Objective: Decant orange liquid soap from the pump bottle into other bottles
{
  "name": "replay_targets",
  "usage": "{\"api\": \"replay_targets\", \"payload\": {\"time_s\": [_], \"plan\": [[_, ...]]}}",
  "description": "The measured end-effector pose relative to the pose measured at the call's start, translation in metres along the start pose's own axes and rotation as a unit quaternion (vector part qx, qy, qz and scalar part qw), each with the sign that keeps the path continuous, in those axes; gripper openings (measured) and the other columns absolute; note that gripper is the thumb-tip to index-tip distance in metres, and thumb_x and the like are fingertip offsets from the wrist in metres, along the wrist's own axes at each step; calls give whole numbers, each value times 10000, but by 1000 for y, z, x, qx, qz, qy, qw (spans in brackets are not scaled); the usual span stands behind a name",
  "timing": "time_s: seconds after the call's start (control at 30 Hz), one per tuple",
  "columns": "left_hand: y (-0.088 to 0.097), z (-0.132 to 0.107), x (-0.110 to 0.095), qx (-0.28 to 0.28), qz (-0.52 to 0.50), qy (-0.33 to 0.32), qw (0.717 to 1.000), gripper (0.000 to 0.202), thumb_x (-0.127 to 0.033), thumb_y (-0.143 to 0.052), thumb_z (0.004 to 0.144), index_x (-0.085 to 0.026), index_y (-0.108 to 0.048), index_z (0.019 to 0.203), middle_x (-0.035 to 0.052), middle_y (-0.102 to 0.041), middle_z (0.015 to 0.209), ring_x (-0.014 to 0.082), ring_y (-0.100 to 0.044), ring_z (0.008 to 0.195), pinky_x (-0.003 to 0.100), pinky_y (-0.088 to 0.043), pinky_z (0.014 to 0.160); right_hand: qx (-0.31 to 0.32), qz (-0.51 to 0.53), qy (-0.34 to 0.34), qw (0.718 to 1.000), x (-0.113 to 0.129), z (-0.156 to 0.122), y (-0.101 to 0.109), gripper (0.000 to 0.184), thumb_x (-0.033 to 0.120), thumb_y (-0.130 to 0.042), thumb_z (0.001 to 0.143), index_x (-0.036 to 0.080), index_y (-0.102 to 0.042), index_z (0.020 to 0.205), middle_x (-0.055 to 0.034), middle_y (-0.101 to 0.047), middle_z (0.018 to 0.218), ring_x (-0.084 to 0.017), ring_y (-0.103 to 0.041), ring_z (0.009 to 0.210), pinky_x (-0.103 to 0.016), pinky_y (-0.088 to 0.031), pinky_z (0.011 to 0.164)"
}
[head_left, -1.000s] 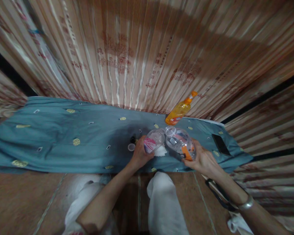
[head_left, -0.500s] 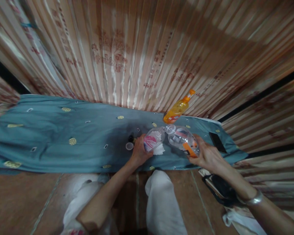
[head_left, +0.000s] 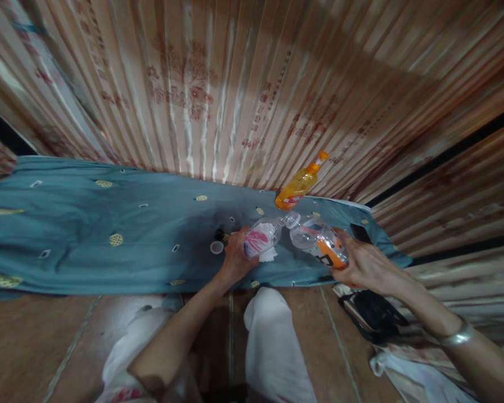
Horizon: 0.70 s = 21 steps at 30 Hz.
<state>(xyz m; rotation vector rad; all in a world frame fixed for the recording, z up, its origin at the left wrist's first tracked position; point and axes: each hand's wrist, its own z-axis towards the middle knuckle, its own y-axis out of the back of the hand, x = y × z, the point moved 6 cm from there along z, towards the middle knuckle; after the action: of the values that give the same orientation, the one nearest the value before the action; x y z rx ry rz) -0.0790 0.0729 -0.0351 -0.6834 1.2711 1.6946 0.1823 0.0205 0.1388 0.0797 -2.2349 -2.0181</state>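
My left hand (head_left: 237,258) is closed round a clear plastic bottle with a pink label (head_left: 258,239), tilted with its neck to the upper right. In my right hand (head_left: 359,262) is a larger clear plastic bottle with an orange label (head_left: 319,242), its neck pointing to the upper left. The two mouths meet or nearly meet; I cannot tell whether they touch. Behind them stands an orange bottle of yellow-orange liquid (head_left: 296,187). Beneath the pink-labelled bottle lies white paper (head_left: 269,255). A white cap (head_left: 217,247) and a small black object (head_left: 219,234) lie left of my left hand.
A teal patterned cloth (head_left: 147,240) covers the low table. A dark flat object (head_left: 360,233) lies behind my right hand. Pleated curtains (head_left: 235,89) rise along the back and right. On the floor at right are a black bag (head_left: 376,313) and a white bag (head_left: 407,372).
My right hand and its bottle have shifted slightly to the right, covering more of the dark flat object. The whole view has moved a little. Both bottles remain held mouth towards mouth.
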Motion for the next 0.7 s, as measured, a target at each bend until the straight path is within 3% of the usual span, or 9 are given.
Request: {"api": "replay_targets", "payload": {"time_s": [0.23, 0.47, 0.7], "plan": [[0, 1, -5, 15, 17, 2, 1000, 811, -187, -716, 624, -148, -455, 1391, 178, -588, 1297, 378, -546, 1221, 562, -469, 1016, -14, -32, 23, 999, -3, 0, 5, 708, 325, -646, 677, 154, -504, 1350, -58, -738, 830, -236, -683, 598, -291, -433, 568], [0, 1, -7, 14, 33, 4, 999, 811, -185, -711, 613, -121, -459, 1381, 191, -590, 1289, 386, -553, 1203, 543, -496, 966, -1, -65, 32, 997, -2, -1, 10, 649, 272, -633, 732, 144, -465, 1345, -121, -730, 930, -266, -703, 728, -305, -446, 629], [1, -1, -10, 4, 49, -3, 999, 770, -177, -691, 634, -135, -467, 1370, 170, -599, 1277, 369, -560, 1211, 526, -495, 970, 23, -89, 53, 994, -5, -2, 12, 729, 299, -641, 725, 108, -404, 1387, -117, -737, 942, -316, -732, 794, -325, -477, 662]]}}
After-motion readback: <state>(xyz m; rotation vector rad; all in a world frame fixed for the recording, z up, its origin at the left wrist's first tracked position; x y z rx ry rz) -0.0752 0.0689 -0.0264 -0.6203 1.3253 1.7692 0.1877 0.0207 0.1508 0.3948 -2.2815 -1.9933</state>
